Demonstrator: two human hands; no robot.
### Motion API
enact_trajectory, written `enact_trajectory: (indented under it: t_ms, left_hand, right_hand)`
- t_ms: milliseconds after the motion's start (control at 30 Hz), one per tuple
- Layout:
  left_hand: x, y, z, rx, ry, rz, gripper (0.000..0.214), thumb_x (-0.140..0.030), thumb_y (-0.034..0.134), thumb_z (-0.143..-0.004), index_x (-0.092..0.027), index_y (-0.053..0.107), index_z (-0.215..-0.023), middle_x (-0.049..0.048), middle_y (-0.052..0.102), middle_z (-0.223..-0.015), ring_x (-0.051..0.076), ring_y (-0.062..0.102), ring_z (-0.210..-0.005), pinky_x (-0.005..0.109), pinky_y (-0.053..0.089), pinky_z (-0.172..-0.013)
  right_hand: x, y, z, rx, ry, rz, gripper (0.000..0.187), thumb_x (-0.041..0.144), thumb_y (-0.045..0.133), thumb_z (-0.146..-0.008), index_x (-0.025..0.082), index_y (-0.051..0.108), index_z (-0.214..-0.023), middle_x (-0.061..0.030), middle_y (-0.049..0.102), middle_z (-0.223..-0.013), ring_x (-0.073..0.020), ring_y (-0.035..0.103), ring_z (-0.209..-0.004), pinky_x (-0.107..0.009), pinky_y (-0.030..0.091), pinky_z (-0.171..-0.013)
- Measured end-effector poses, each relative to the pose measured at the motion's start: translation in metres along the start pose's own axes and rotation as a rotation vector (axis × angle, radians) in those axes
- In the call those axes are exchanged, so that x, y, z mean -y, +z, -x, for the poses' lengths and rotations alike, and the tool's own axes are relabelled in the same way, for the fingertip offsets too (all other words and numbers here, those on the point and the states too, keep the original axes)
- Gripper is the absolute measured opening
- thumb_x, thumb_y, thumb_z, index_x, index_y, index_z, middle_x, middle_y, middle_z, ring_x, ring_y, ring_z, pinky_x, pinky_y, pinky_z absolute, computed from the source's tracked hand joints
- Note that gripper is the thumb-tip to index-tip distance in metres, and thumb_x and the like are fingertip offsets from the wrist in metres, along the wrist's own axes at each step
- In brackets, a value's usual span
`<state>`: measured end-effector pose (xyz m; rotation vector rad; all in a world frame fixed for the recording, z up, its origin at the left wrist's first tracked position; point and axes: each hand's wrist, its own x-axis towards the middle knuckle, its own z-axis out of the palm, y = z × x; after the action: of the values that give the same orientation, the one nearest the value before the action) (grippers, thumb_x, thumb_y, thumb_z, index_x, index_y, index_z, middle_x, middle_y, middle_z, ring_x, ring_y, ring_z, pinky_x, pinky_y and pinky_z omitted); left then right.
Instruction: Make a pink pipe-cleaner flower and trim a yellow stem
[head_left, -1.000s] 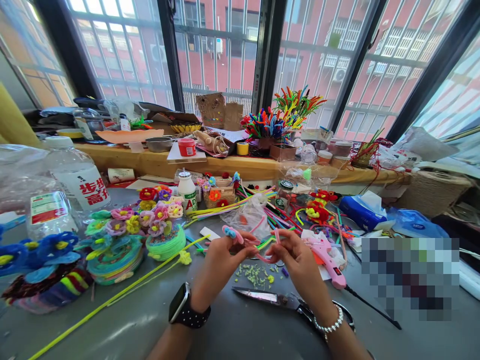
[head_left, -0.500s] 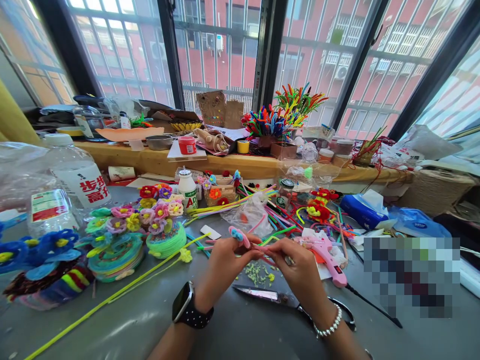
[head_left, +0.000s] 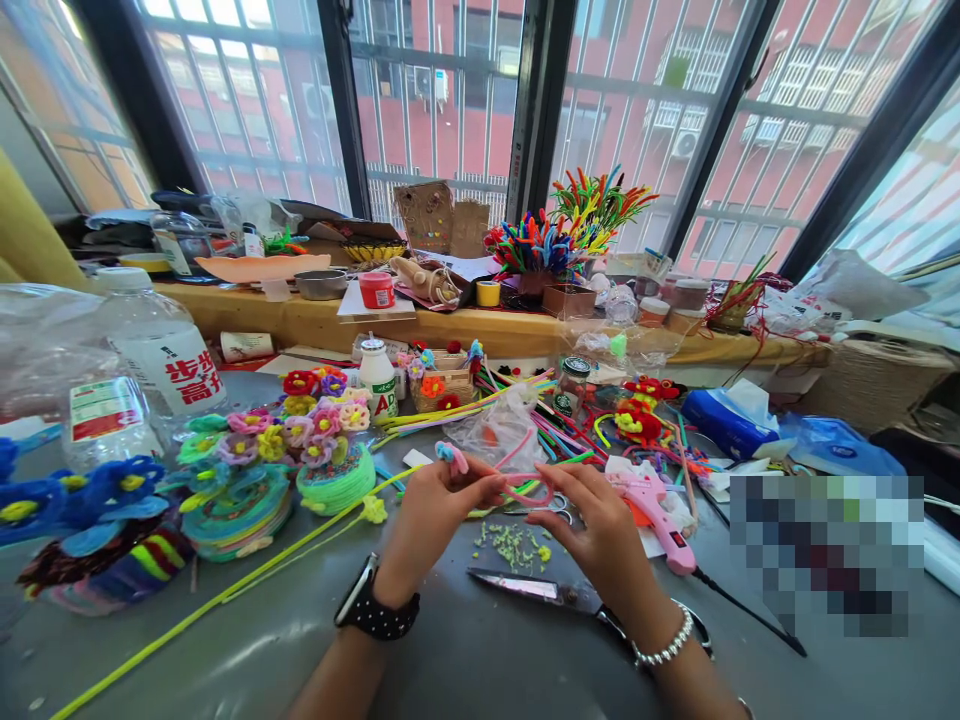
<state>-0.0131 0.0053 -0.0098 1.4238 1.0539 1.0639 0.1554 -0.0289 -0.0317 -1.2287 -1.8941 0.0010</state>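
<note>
Pulled apart since half a second ago, from fingertips nearly touching: left hand (head_left: 439,512) and right hand (head_left: 600,530), now with a gap between them above the near middle of the grey table (head_left: 480,670). Bridging that gap, one pink pipe cleaner (head_left: 534,497), curved into a low loop. Pinched at its left end between left thumb and forefinger; pinched at its right end by right fingertips, remaining fingers loosely curled. Perched above the left forefinger, one small pink-and-blue chenille flower (head_left: 450,457). Probably mid-bend, shaping the loop; calls next for a firm hold at both ends and a slow, even curl. Just beyond the hands, one scatter of green clippings (head_left: 514,545). Nearer, one pair of scissors (head_left: 540,590), blades shut. Right of the right hand, one pink glue gun (head_left: 660,515). Far left, two clear water bottles (head_left: 161,350).
</note>
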Motion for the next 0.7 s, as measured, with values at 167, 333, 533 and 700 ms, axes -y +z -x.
enact_trajectory:
  t_ms: [167, 333, 533, 700]
  left_hand:
    - [-0.002, -0.0018, -0.0013, 0.029, -0.077, 0.08, 0.015, -0.027, 0.065, -0.058, -0.013, 0.06, -0.061, -0.0013, 0.062, -0.052, 0.012, 0.059, -0.053, 0.022, 0.049, -0.055]
    - [-0.0023, -0.0009, -0.0009, 0.017, -0.086, 0.09, 0.014, -0.025, 0.065, -0.058, -0.013, 0.06, -0.06, -0.0022, 0.062, -0.051, 0.011, 0.058, -0.052, 0.021, 0.049, -0.055]
    - [-0.0028, -0.0014, -0.0002, 0.008, -0.066, 0.073, 0.012, -0.024, 0.064, -0.059, -0.012, 0.06, -0.06, -0.0019, 0.061, -0.051, 0.011, 0.058, -0.051, 0.021, 0.048, -0.053]
    - [-0.0033, -0.0027, -0.0011, 0.011, -0.046, 0.081, 0.012, -0.025, 0.063, -0.06, -0.013, 0.059, -0.06, -0.0018, 0.061, -0.051, 0.011, 0.058, -0.052, 0.021, 0.048, -0.054]
  right_hand:
    - [-0.003, 0.0027, 0.0043, 0.012, -0.069, 0.1, 0.028, 0.023, 0.051, -0.077, 0.015, 0.054, -0.104, -0.0076, 0.06, -0.08, -0.0189, 0.054, -0.075, -0.031, 0.044, -0.067]
    - [-0.0005, 0.002, 0.0048, 0.027, -0.091, 0.16, 0.02, 0.022, 0.047, -0.08, 0.014, 0.06, -0.093, -0.008, 0.061, -0.075, -0.0178, 0.056, -0.069, -0.028, 0.044, -0.062]
    - [0.0021, 0.001, 0.0038, 0.027, -0.11, 0.198, 0.021, 0.02, 0.044, -0.082, 0.011, 0.062, -0.086, -0.0082, 0.061, -0.07, -0.0166, 0.055, -0.064, -0.026, 0.044, -0.058]
    - [0.004, 0.0012, 0.0029, -0.006, -0.106, 0.107, 0.02, 0.019, 0.045, -0.081, 0.012, 0.063, -0.083, -0.0062, 0.061, -0.067, -0.0153, 0.055, -0.06, -0.025, 0.042, -0.055]
